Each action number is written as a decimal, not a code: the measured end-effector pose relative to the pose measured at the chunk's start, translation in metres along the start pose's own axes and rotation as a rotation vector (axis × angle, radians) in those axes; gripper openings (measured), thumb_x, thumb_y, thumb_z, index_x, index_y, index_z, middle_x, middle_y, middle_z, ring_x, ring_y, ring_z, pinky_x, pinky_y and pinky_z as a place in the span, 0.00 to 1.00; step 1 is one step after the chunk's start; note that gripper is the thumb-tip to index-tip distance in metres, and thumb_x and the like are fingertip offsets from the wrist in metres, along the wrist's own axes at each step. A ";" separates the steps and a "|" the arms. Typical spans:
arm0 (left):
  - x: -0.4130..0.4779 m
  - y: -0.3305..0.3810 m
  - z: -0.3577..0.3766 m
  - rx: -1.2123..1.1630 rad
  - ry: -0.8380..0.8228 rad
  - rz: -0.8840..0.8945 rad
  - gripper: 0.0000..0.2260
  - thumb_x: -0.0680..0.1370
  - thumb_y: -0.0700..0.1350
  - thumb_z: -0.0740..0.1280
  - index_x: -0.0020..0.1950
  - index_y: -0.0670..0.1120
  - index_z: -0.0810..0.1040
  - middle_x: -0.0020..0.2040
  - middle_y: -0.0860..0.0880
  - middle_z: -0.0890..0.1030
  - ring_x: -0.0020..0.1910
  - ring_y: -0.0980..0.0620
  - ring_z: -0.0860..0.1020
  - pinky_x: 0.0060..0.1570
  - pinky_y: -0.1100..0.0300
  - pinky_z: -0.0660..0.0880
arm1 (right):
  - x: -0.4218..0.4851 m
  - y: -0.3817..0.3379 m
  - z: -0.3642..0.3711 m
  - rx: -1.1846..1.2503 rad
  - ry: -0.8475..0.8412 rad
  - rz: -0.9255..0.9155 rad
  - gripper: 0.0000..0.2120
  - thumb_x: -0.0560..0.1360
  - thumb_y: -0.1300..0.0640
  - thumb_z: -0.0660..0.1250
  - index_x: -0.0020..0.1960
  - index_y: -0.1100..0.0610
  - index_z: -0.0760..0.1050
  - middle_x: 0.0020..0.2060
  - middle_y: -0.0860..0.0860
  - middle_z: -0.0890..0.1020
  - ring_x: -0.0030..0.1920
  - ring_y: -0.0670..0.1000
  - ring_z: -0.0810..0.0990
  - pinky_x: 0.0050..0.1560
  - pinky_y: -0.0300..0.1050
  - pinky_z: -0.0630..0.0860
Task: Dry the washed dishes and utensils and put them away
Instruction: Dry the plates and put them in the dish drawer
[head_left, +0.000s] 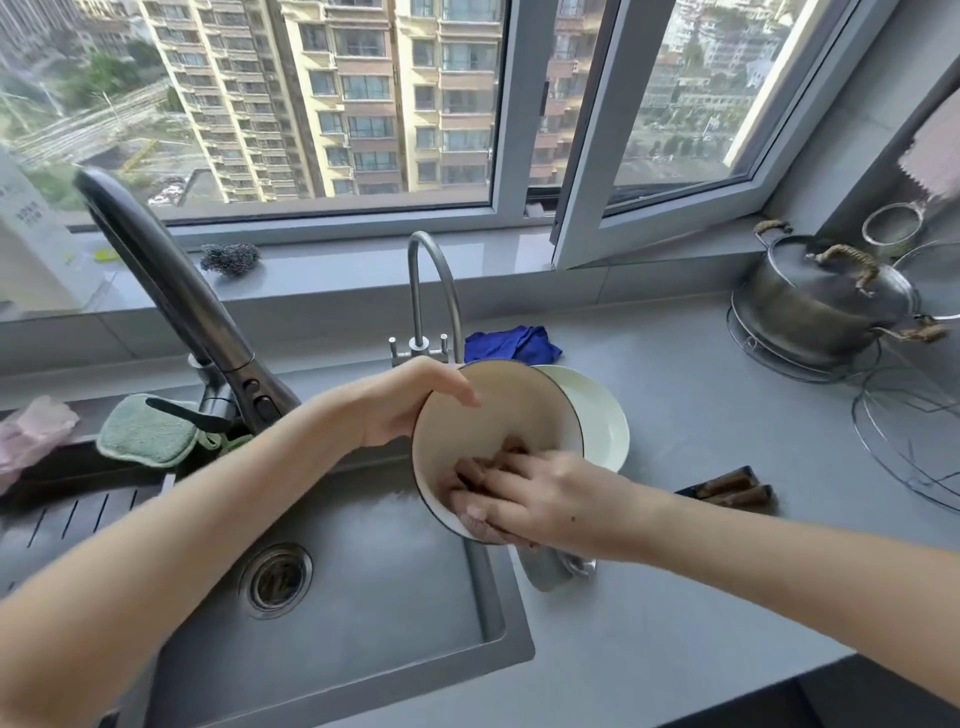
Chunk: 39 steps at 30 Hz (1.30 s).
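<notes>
Cream bowl (493, 410), dark rim; white plate (597, 421); blue cloth (511, 345); green pad (145, 431).

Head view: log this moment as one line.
phase: drying | left hand: grips tilted bowl by rim | right hand: presses cloth inside bowl | waiting: white plate behind bowl
</notes>
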<state>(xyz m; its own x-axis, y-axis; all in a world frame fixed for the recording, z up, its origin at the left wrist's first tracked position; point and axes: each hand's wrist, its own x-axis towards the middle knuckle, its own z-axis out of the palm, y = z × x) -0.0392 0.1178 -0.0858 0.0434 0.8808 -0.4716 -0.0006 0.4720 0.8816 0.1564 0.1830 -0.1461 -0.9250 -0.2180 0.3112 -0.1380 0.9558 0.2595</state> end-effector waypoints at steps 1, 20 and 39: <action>-0.001 0.000 0.004 -0.085 0.030 0.068 0.18 0.61 0.44 0.69 0.51 0.43 0.79 0.45 0.44 0.81 0.44 0.46 0.78 0.46 0.55 0.71 | 0.002 0.003 -0.001 0.017 0.037 0.042 0.16 0.81 0.63 0.53 0.59 0.58 0.78 0.52 0.56 0.83 0.39 0.55 0.83 0.41 0.49 0.80; -0.013 -0.044 0.076 -0.144 0.485 0.175 0.23 0.68 0.26 0.54 0.51 0.48 0.77 0.33 0.49 0.81 0.33 0.51 0.78 0.34 0.56 0.75 | -0.021 -0.020 -0.015 0.067 -0.137 0.231 0.21 0.69 0.62 0.65 0.62 0.58 0.71 0.49 0.54 0.82 0.31 0.54 0.79 0.32 0.44 0.77; 0.041 -0.006 0.076 -0.601 0.170 -0.118 0.14 0.74 0.24 0.50 0.49 0.26 0.75 0.36 0.35 0.78 0.24 0.47 0.78 0.25 0.62 0.77 | -0.022 -0.017 -0.026 0.359 0.520 1.018 0.26 0.78 0.36 0.54 0.75 0.36 0.54 0.76 0.59 0.54 0.76 0.63 0.51 0.69 0.68 0.60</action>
<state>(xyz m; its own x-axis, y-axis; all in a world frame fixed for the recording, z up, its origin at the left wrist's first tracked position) 0.0390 0.1481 -0.1091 -0.0817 0.7917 -0.6054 -0.5684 0.4619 0.6809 0.1886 0.1667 -0.1339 -0.4249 0.6957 0.5792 0.4067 0.7183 -0.5644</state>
